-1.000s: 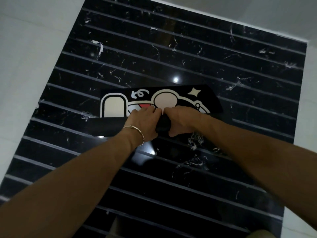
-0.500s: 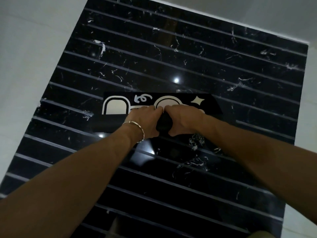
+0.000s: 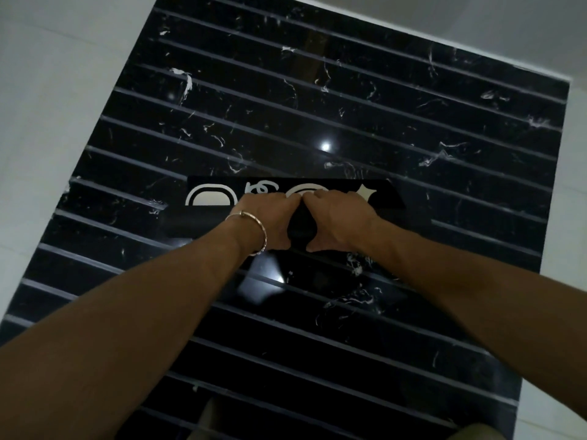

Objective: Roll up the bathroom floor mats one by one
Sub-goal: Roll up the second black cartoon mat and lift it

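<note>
Looking down through the head view, the left hand point(image 3: 270, 221) and the right hand point(image 3: 340, 219) sit knuckle to knuckle at the centre of the frame, each with fingers curled over and gripping the rolled part of the black floor mat point(image 3: 211, 198). A narrow printed strip of it lies flat beyond the fingers on the black marbled floor point(image 3: 317, 103). A thin bracelet point(image 3: 258, 231) circles the left wrist.

The person is wearing a thin pale metal bangle point(image 3: 263, 235) with a small bead behind the left hand point(image 3: 270, 217), forearms bare.
</note>
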`<state>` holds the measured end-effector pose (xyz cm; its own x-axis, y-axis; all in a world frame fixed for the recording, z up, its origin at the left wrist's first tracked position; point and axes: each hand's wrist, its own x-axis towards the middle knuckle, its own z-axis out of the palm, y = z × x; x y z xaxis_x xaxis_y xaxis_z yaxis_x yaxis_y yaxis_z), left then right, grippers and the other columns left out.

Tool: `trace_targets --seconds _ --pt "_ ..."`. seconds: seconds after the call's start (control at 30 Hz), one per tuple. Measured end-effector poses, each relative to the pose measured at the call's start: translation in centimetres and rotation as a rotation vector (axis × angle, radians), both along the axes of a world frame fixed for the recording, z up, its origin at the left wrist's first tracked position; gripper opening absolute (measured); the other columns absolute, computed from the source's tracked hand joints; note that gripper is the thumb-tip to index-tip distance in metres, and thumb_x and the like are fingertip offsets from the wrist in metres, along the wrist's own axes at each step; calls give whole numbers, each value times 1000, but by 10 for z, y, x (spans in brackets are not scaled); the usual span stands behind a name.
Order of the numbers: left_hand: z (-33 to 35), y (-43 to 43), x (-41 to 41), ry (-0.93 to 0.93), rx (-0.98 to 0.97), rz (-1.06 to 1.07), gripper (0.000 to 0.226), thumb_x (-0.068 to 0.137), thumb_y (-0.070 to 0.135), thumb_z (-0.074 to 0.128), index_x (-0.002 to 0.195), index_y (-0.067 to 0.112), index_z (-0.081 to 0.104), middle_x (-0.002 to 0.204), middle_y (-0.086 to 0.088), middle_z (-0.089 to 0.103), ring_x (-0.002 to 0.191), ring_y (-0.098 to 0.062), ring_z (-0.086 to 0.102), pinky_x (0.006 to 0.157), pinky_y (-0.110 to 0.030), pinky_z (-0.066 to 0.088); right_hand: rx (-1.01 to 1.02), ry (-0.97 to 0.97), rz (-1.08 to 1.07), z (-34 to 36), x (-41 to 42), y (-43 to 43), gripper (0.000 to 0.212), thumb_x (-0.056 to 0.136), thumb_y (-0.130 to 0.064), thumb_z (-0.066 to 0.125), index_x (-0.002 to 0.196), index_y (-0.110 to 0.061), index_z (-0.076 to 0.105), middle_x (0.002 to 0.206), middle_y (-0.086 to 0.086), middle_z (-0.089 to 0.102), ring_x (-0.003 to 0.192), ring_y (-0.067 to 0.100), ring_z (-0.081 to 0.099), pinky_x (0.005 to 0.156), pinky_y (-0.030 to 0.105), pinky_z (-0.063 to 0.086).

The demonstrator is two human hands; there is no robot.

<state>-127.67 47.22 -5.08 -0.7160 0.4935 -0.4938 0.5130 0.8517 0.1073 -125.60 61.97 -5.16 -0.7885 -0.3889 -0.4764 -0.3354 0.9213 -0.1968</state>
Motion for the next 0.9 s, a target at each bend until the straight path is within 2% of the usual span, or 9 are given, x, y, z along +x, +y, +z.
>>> trace_targets --seconds 0.07,0.13,0.23,0.4,0.47,0.6,0.77,0.83,0.9 --pt "1 0 1 25 16 -1 54 77 36 66 123 19 43 112 -1 59 101 -24 61 70 -32 38 -7 18 -40 -3 3 0 57 77 -40 69 122 -15 44 118 5 56 104 25 56 75 34 39" --pt "-2 -1 4 111 19 -55 54 78 35 64 123 19 41 113 -1 57 103 -23 59 74 -34 41 -27 -109 -91 -1 -3 1 54 76 -37 69 119 -13 46 114 6 59 95 23 58 69 30 38" --pt "-7 -1 6 167 -4 -108 53 79 35 64 124 17 41 115 -3 56 106 -24 57 81 -36 43 -58 -313 -137 7 -11 3 50 75 -33 72 115 -12 50 107 6 63 83 18 55 69 28 42" --pt "-2 1 -3 -72 2 12 64 71 41 72 125 21 45 114 -3 63 102 -27 61 83 -36 47 15 51 -55 -3 13 -5 60 78 -34 67 128 -14 40 122 7 53 109 26 53 87 38 39" --pt "-3 0 -1 -58 24 8 62 71 42 72 123 22 46 115 -1 63 103 -26 62 82 -35 47 18 -2 -63 -2 9 -5 59 77 -33 69 126 -15 40 121 7 54 109 27 54 88 39 40" --pt "-8 1 5 82 40 -35 53 75 36 67 120 19 45 116 -2 58 104 -26 59 79 -36 46 -40 -244 -92 1 -10 2 61 71 -36 74 121 -14 46 114 8 61 97 25 60 79 34 49" --pt "-1 -1 -4 -10 27 -11 55 74 39 69 120 20 44 113 -1 62 100 -26 62 78 -36 45 13 82 -14 -4 6 0 68 73 -41 72 127 -15 41 125 7 52 113 27 52 91 42 41" --pt "-1 -2 -1 49 43 -35 55 76 37 66 122 20 42 113 0 60 100 -24 60 77 -35 44 22 72 -33 -5 5 0 64 74 -36 72 126 -14 41 124 8 53 110 27 53 87 41 43" --pt "-3 -2 3 139 27 -81 57 77 35 65 126 20 39 117 -1 56 106 -24 56 81 -35 42 -46 -71 -104 -1 -4 2 57 72 -33 72 119 -15 45 116 8 58 96 23 56 76 35 45"
